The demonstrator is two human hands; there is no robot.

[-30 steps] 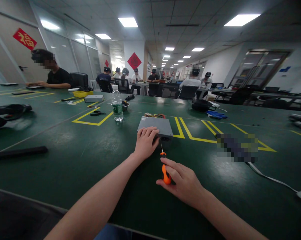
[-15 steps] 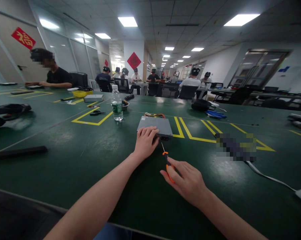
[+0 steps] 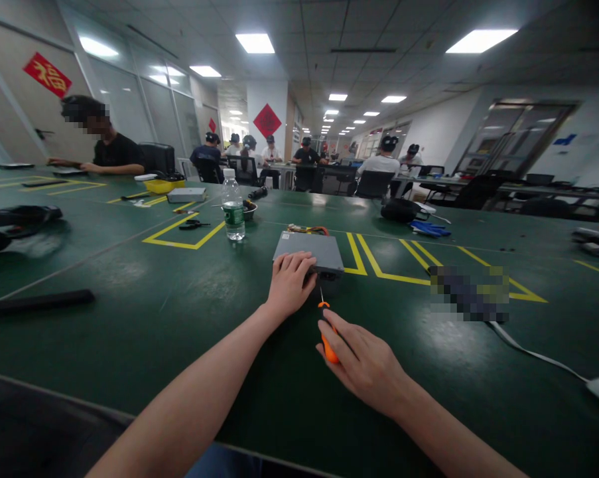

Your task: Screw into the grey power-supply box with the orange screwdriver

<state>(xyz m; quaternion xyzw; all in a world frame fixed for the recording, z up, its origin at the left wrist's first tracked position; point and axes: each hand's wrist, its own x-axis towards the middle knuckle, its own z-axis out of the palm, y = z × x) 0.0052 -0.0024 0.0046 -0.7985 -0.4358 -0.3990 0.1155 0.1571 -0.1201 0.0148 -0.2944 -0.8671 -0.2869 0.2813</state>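
Observation:
A grey computer power supply (image 3: 319, 249) lies flat on the green table, its bundle of coloured wires (image 3: 306, 230) at the far side. My left hand (image 3: 292, 279) grips its near left corner, fingers over the top and thumb along the front face. In my right hand (image 3: 366, 355) is a screwdriver (image 3: 331, 346) with an orange and black handle, fingers closed round it. The thin shaft points away from me toward the front face of the power supply, near its socket. Whether the tip touches the case or a screw is too small to tell.
A water bottle (image 3: 233, 209) stands left of the power supply, beside a small metal bowl (image 3: 249, 210). Black pliers-like tools (image 3: 194, 225) lie farther left. Blue gloves (image 3: 430, 228) and a blurred-out dark object (image 3: 468, 293) with a white cable are on the right. A person (image 3: 113, 149) sits far left.
My right hand and the screwdriver have shifted slightly left, and the fingers have turned round the handle. The left hand and the power supply have stayed in place.

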